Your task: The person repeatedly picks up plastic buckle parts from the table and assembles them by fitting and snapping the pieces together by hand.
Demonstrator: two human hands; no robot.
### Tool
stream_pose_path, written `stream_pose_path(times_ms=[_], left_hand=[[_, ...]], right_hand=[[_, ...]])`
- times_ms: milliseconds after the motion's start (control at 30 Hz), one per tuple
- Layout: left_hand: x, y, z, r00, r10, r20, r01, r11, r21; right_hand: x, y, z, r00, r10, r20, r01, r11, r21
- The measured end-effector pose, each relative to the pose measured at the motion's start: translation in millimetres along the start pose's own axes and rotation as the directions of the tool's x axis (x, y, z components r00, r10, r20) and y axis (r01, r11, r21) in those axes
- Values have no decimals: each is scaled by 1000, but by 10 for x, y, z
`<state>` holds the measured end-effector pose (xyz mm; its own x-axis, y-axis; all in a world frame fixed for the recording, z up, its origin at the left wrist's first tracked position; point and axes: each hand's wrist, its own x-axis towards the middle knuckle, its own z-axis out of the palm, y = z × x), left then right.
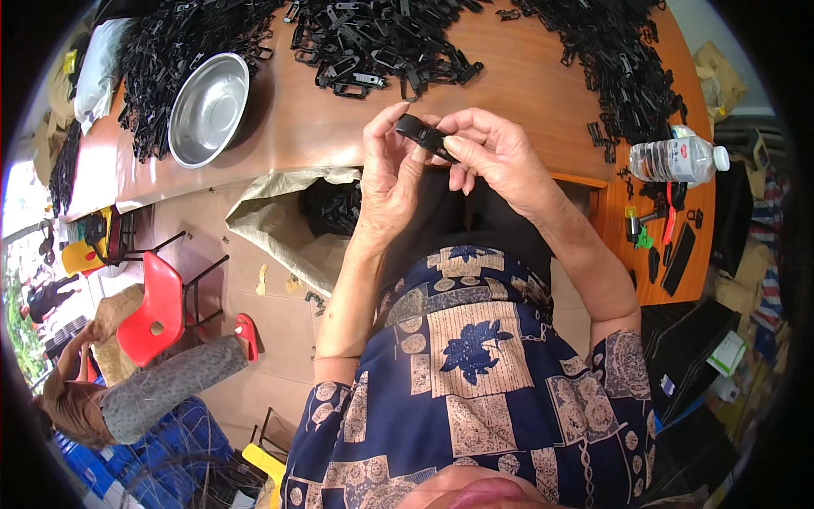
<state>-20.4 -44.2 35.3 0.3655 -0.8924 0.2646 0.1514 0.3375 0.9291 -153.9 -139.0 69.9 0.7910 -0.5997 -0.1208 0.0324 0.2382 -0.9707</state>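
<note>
Just off the near table edge, both my hands hold one small black plastic clip-like part (421, 134) between them. My left hand (388, 174) pinches its left end, thumb against the underside. With thumb and fingers closed, my right hand (500, 157) grips the other end. The exact kind of part is too small to make out, and the fingers cover its right end. Beyond my hands, a large heap of similar black plastic parts (381, 42) lies on the wooden table (322, 119).
A steel bowl (208, 110) sits by the left heap. At right are a clear water bottle (674, 159) and small tools. Below the edge hangs an open pale sack (271, 216) holding black parts. A red chair (155, 301) and another person (170, 382) are at left.
</note>
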Motion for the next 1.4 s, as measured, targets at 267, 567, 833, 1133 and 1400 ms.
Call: stream_pose_path(times_ms=[267, 567, 833, 1133, 1400], left_hand=[[-92, -128, 48, 989, 141, 54, -151, 926, 346], [-75, 96, 105, 953, -299, 42, 211, 760, 614], [15, -251, 94, 886, -382, 263, 287, 897, 336], [96, -286, 342, 909, -410, 75, 411, 912, 0], [328, -394, 318, 924, -381, -25, 381, 925, 6]], right_hand=[[-40, 38, -44, 998, 50, -30, -51, 998, -44], [-228, 286, -199, 990, -70, -121, 13, 908, -419], [-375, 226, -271, 981, -189, -47, 123, 790, -601], [-221, 266, -573, 978, 162, -131, -135, 972, 193], [14, 275, -702, 954, 285, -95, -263, 945, 195]])
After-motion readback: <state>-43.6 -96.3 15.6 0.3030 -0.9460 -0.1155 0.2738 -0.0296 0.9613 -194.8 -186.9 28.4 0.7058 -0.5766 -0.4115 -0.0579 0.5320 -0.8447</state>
